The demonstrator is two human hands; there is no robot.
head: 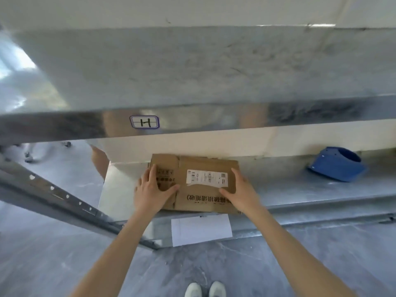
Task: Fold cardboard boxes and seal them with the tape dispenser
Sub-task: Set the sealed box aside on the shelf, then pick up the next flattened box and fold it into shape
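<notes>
Pressing one flat cardboard box (203,204) on shelf (300,189): left hand (153,190), right hand (240,189), fingers (152,173) straight; one blue object (336,166) apart.

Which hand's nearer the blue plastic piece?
Right. The right hand rests on the right end of the cardboard box, with the blue plastic piece farther right along the shelf; the left hand lies on the box's left end.

Soft even daylight; glare upper left; motion blur; wide-angle edge bending.
</notes>
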